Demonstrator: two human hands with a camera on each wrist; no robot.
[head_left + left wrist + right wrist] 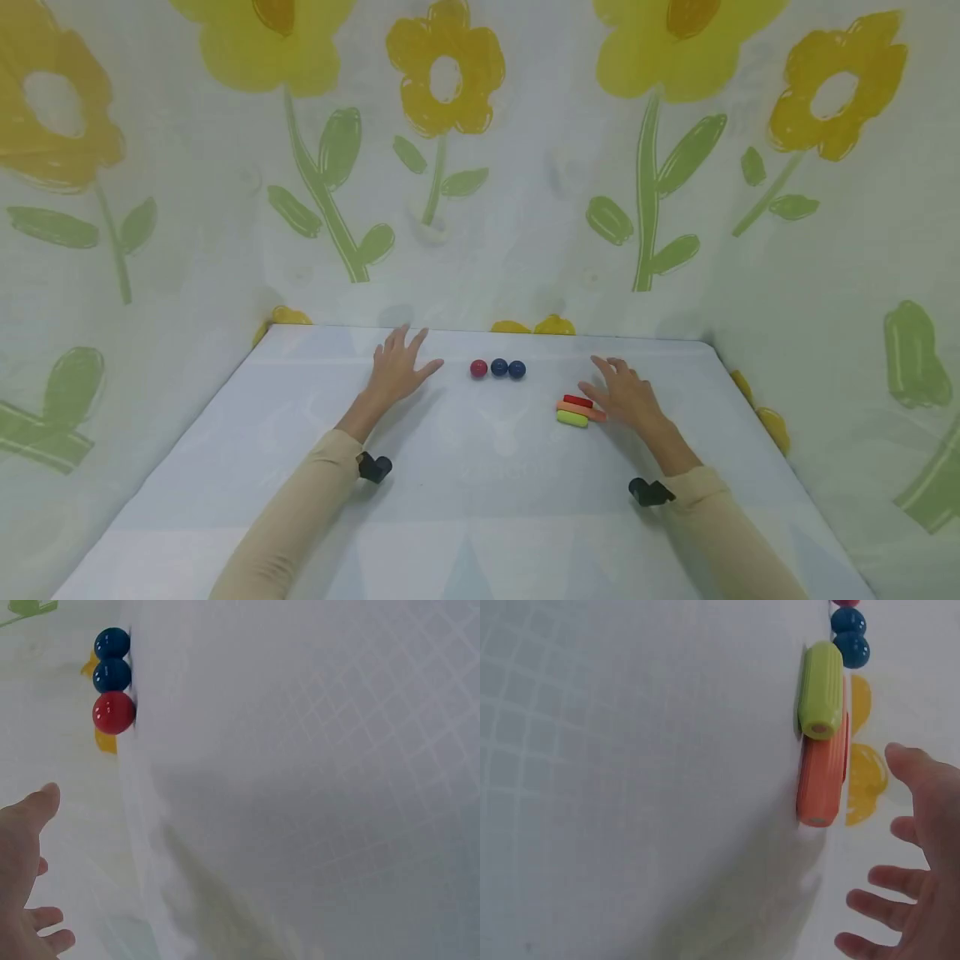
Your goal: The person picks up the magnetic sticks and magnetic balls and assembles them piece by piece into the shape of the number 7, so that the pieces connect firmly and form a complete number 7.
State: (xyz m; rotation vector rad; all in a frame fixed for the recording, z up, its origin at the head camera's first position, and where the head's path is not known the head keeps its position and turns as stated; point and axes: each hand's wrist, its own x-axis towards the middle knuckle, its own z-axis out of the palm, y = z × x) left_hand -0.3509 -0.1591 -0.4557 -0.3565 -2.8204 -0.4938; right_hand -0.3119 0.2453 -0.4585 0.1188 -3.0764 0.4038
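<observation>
A glossy red ball and two dark blue balls, one in the middle and one at the right end, sit in a row near the table's back edge. My left hand is left of the red ball with fingers spread, holding nothing. Three short ridged sticks lie side by side: red, orange and yellow-green. Just right of them is my right hand, fingers loosely spread and nothing in its grasp. Whether its fingertips touch the orange stick I cannot tell.
The white table reaches back to a white cloth wall printed with yellow flowers, and similar cloth hangs on both sides. A black wrist camera sits on the left sleeve and another on the right sleeve.
</observation>
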